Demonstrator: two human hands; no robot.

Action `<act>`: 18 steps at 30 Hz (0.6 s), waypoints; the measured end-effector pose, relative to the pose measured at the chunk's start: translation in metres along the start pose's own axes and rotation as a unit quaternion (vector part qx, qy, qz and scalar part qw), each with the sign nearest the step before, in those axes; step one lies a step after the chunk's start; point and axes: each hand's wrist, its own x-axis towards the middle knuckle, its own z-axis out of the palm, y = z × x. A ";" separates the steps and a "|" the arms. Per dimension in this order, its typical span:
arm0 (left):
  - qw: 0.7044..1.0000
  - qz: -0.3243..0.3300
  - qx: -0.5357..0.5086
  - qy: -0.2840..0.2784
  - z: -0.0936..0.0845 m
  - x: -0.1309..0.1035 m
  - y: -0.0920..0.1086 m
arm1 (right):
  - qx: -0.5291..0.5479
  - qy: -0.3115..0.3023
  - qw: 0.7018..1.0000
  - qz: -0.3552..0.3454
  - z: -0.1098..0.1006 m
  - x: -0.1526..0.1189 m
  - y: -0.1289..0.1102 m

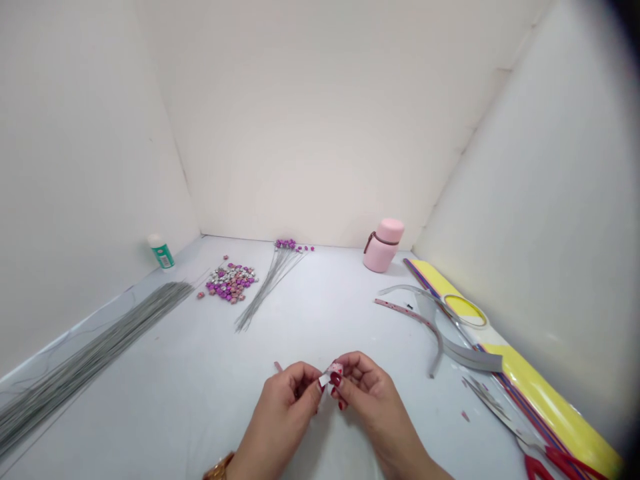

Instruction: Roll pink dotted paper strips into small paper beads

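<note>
Near the front middle of the table, a small paper strip [337,368], pink with red spots and white on its reverse, is folded or curled between my fingertips. My left hand [290,400] pinches its white end between thumb and finger. From the other side my right hand [365,393] grips the patterned part, the thumb pressed on it. Behind my left fingers pokes out a narrow pink tip [278,367]; whether it belongs to the same strip I cannot tell. The fingers hide much of the strip.
Grey wires [115,340] lie left, a glue stick [161,253] behind them. Further in are a bead pile [231,283] and purple-tipped wire stems [273,283]. A pink flask [384,245] stands back right. Right lie cut strips [405,311], a tape roll [465,311], yellow sheets [545,393] and scissors [520,430].
</note>
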 end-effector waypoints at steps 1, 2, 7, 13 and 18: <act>1.000 -0.009 -0.022 -0.004 0.001 0.000 -0.001 | -0.016 0.001 1.000 -0.009 0.000 0.000 0.001; 0.999 -0.015 -0.041 -0.008 0.002 0.000 -0.001 | -0.030 0.001 0.999 -0.019 -0.001 0.000 0.002; 0.996 -0.021 -0.082 -0.028 0.004 -0.002 -0.003 | -0.083 -0.004 0.996 -0.042 -0.002 -0.003 0.002; 0.996 -0.037 -0.084 0.008 0.000 0.000 -0.004 | -0.125 -0.028 0.990 -0.063 -0.003 -0.004 0.003; 0.992 -0.050 -0.114 0.036 -0.001 0.003 0.000 | -0.135 -0.100 0.986 -0.023 0.000 -0.003 0.003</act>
